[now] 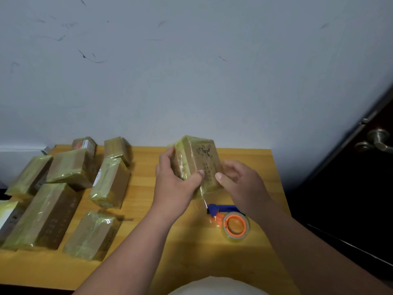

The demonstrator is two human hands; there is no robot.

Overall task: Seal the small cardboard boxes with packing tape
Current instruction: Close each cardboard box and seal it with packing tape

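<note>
I am gripping the small box (196,160) above the table (148,209) with my left hand (174,184); my right hand (240,179) is pinching its taped corner. Tape dispenser (230,220) is lying just below. Probably smoothing tape; next, sever the trailing strip.

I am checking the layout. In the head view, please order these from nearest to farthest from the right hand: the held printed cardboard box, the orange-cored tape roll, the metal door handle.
1. Held printed cardboard box: touching the right hand.
2. Orange-cored tape roll: on the table, just below the hand.
3. Metal door handle: far right.
</note>
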